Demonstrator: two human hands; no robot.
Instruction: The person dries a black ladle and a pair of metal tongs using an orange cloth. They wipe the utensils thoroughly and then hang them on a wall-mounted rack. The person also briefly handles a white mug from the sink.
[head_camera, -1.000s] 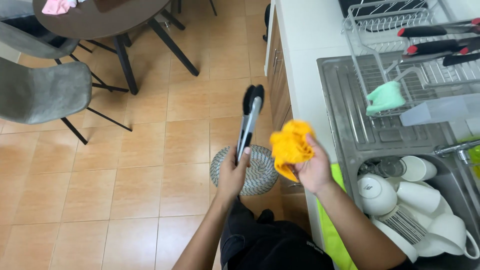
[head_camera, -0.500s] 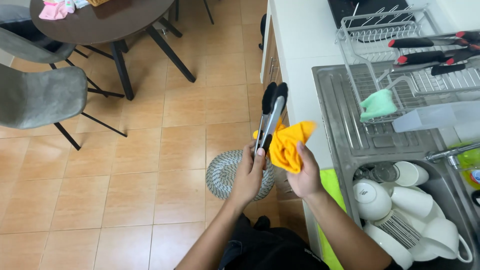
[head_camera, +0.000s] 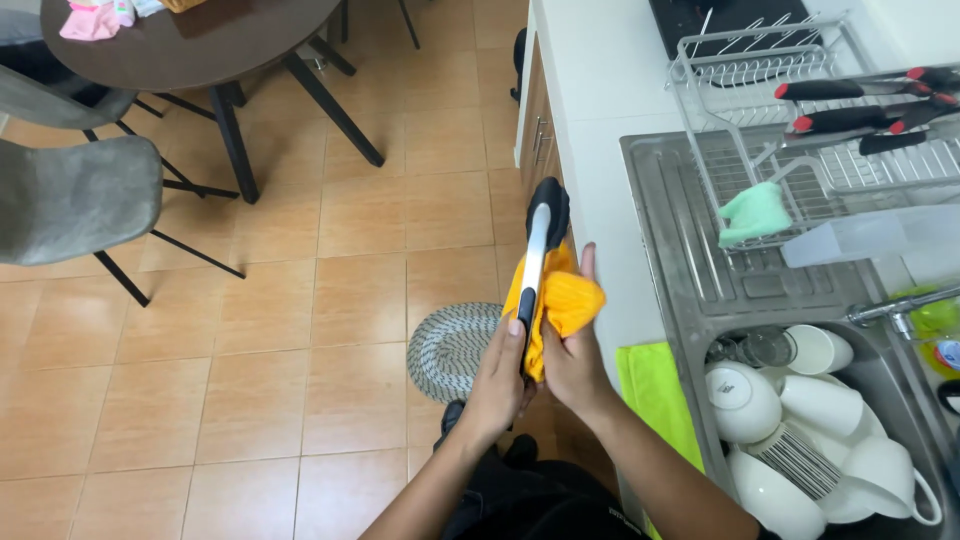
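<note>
Head view, from the left: a grey chair (head_camera: 75, 200) stood at the edge of the tiled floor (head_camera: 250, 400), with a dark round table (head_camera: 200, 40) behind it carrying a pink item (head_camera: 90, 20) near its rim. Nearer the middle, a round braided mat (head_camera: 450, 350) lay on the tiles, partly hidden by the person's forearms.

The left hand (head_camera: 498, 375) was curled tight around the lower end of the tongs (head_camera: 535, 260), fingers pressed together on the handle; the tongs pointed up and away, their 2 arms lying close together and ending in black tips. Just right of them, touching, the yellow cloth (head_camera: 565, 300) was bunched against the metal. The right hand (head_camera: 565, 355) held that cloth from behind, the thumb upright along its edge and the other fingers folded into the fabric. Both were held out over the floor, in front of the white counter (head_camera: 600, 90).

Further right, a green cloth (head_camera: 655, 395) hung over the counter's front edge. The steel sink (head_camera: 900, 390) held a crowd of white cups and bowls (head_camera: 745, 400). Behind it a wire dish rack (head_camera: 760, 60) carried 3 knives with red and black handles (head_camera: 850, 115) and a pale green item (head_camera: 755, 212), beside a clear plastic container (head_camera: 870, 235).
</note>
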